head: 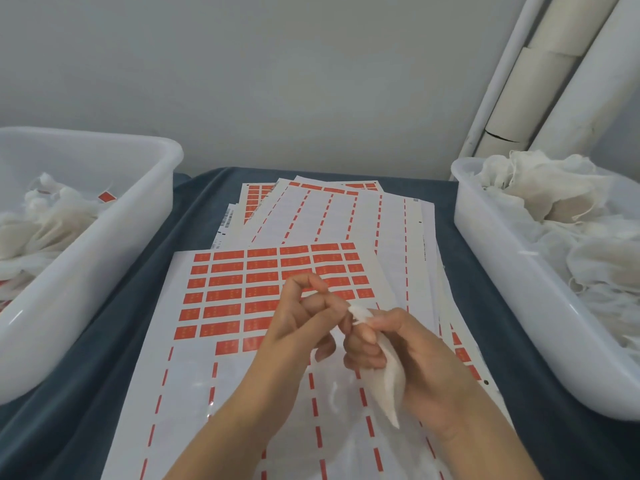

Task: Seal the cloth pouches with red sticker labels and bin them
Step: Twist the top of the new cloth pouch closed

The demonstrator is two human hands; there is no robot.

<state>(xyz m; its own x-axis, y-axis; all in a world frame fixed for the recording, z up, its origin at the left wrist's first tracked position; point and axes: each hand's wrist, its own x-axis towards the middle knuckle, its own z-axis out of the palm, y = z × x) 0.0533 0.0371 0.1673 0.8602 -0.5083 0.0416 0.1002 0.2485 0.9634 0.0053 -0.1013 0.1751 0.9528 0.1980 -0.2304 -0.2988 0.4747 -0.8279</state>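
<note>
Your right hand (pixel 408 348) grips the cloth pouch (pixel 386 382); your left hand (pixel 304 320) pinches at its mouth, though whether it holds a sticker is unclear. Loosen that pinch and the neck may spring open. The pouch's long axis slants from your right fingertips, mouth up-left, down toward your wrist.

dark blue tablecloth (pixel 86 393), grey wall (pixel 277 81), leaning cardboard tubes (pixel 530 88)

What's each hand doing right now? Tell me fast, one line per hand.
Left hand: fingers curled, pinching the top of the cloth pouch.
Right hand: grip closed round the same cloth pouch, holding it above the sticker sheet.
</note>
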